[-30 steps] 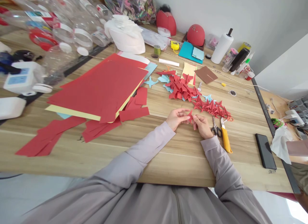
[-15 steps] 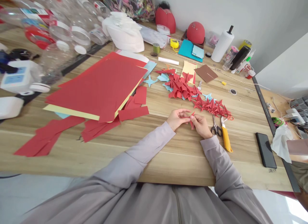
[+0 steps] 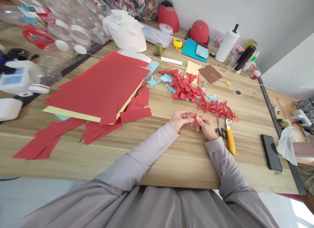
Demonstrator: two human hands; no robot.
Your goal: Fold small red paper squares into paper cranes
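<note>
Between my two hands is a small folded piece of red paper (image 3: 196, 120), pointed at its upper and lower ends. My left hand (image 3: 181, 121) pinches it from the left, thumb and fingers closed on its edge. From the other side my right hand (image 3: 206, 126) grips it between thumb and fingers. Just beyond them lies a row of red paper stars (image 3: 217, 107), running into a heap of folded red paper pieces (image 3: 183, 88). Black-handled scissors (image 3: 221, 130) and a yellow utility knife (image 3: 231, 141) lie right of my right hand.
Large red sheets (image 3: 98, 87) cover the table's left half, with red paper strips (image 3: 136, 115) beside them. A light-blue paper star (image 3: 152, 81) lies near the heap. A black phone (image 3: 271, 152) rests near the right edge. Plastic bottles (image 3: 80, 35) crowd the back left.
The folded red paper has turned a little in my fingers, and more of it shows. Both hands stay in nearly the same place.
</note>
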